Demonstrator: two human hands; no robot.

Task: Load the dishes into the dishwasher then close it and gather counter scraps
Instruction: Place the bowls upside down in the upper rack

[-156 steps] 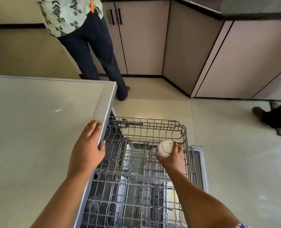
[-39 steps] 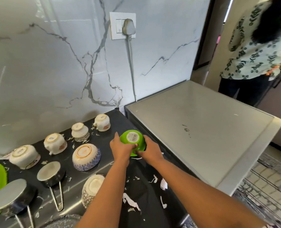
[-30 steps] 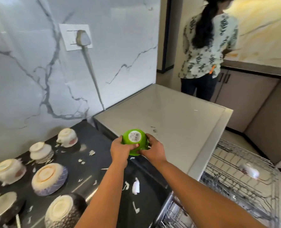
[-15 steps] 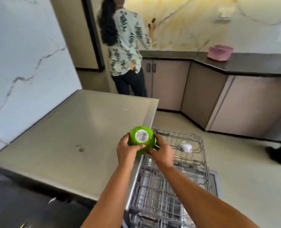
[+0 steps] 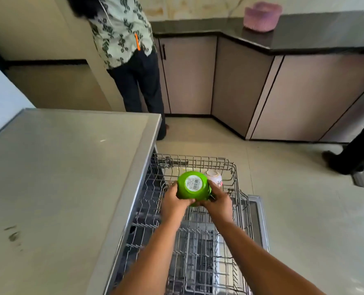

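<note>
Closest to the camera, the silver wire dishwasher rack (image 5: 200, 256) is pulled out, and most of its rows look bare. Above it, the left hand (image 5: 173, 204) and the right hand (image 5: 218, 202) each curl round one side of a round green plastic bowl (image 5: 192, 186), which is upside down with a white barcode sticker on its bottom. The bowl is in the air over the rack, not set down yet. Just behind it, a small white cup with a pink pattern (image 5: 214, 177) sits upside down near the far end of the rack. So I think the loading has only just begun: one cup is in, and the green bowl goes in next. The dishwasher is open, so closing it and gathering the scraps are left to do. To the left is the flat grey metal desk (image 5: 59, 177). Far off, a person in a leafy shirt (image 5: 123, 28) stands by the cupboards.
</note>
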